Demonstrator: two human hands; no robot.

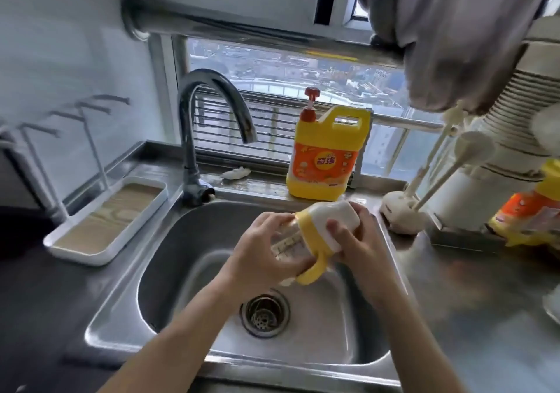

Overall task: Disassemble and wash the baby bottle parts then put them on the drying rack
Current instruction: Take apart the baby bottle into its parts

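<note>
Surface: stainless-steel counter (454,301) beneath a window (288,68), with a sink (121,308) set in at centre.
Basin: round drain (264,315) in the floor; curved faucet (194,114) rising at the far left corner, spout turned over the basin.
Task object: baby bottle (288,241), held above the basin between both hands, tilted with its top end toward the far right, all parts still joined.
Bottle parts: clear graduated body at left; yellow collar (306,226) around the neck; white cap (333,220) over the top; yellow handle (315,268) hanging down on the near side.
Grip, left: left hand (260,250) clamped on the clear body, fingers curled round it.
Grip, right: right hand (360,241) wrapped round the white cap, thumb across its near face, fingers behind.
Left of sink: white drying rack (100,261), a shallow tray with upright pegs, well apart from the bottle.
Far ledge: yellow detergent jug (327,156) with a red pump, upright, just beyond the hands.
Right of sink: pale brush stand (403,214) with long-handled brushes leaning from it; yellow pouch (533,211) at the right edge, partly cut off.
Overhead: grey cloth (454,29) hanging at far right.
</note>
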